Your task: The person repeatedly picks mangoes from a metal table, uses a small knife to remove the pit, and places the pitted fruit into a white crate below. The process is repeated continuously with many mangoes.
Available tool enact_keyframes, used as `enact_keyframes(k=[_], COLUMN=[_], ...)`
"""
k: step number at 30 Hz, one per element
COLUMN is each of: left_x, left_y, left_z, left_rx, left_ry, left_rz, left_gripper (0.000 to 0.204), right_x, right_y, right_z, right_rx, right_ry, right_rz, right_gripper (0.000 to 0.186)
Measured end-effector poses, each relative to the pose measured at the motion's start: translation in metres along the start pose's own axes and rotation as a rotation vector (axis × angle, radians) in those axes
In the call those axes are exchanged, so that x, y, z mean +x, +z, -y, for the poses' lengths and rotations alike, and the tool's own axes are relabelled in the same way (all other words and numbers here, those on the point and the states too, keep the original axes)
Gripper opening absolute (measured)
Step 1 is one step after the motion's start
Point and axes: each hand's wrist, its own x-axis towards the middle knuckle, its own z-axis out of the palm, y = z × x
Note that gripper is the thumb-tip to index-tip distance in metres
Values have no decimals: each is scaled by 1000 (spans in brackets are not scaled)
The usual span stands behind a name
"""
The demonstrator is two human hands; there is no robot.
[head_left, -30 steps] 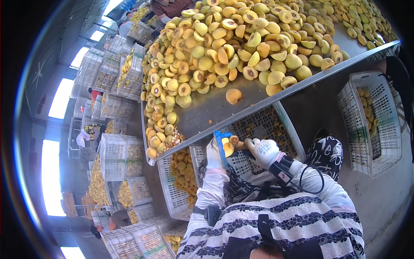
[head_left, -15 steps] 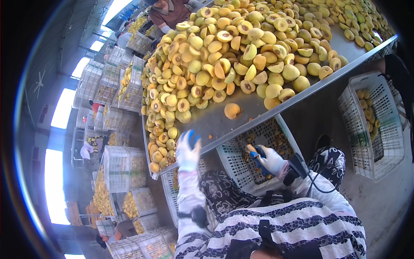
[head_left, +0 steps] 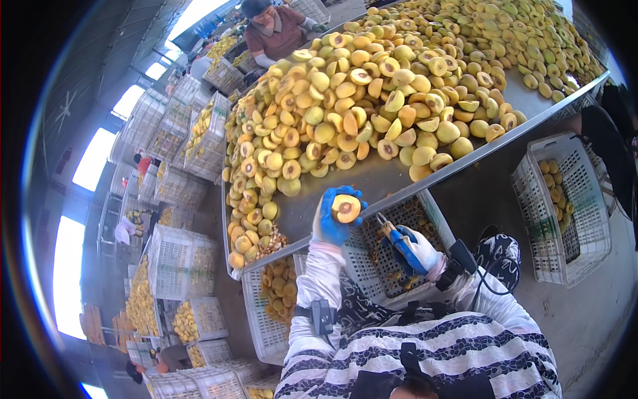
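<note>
My left hand (head_left: 331, 223), in a white and blue coated glove, holds a yellow peach half (head_left: 346, 208), cut face up with a reddish-brown centre. It is just above the near edge of the metal table (head_left: 302, 211). My right hand (head_left: 417, 253), gloved alike, is closed round a small hand tool (head_left: 385, 228) with a light, wood-coloured part and a narrow metal tip. The tip points up toward the peach half, a little apart from it. A large heap of peach halves (head_left: 345, 113) covers most of the table.
Beneath the table edge stands a white slotted crate (head_left: 361, 263) with scraps in it; left of it, another crate (head_left: 258, 320) holds peach halves. A third crate (head_left: 577, 246) stands at right. Crates are stacked (head_left: 183, 259) along the left. A co-worker (head_left: 282, 33) sits across the table.
My left hand has picked up a peach half from the table and moved right, near the tool. My right hand has turned the tool's tip upward.
</note>
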Motion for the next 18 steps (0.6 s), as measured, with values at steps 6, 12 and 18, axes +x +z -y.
enact_keyframes(k=[6, 12, 18], left_x=[-44, -59, -68], left_y=[28, 29, 19], left_z=[26, 38, 50], left_rx=[253, 252, 379], left_ry=[415, 558, 634], left_rz=[-153, -137, -173], left_gripper=[49, 36, 40], right_x=[-8, -11, -6], right_y=[38, 42, 54], right_z=[4, -6, -18], right_rx=[-91, -310, -330], right_ry=[-112, -225, -316], right_rz=[-28, -84, -90], right_gripper=[35, 31, 26])
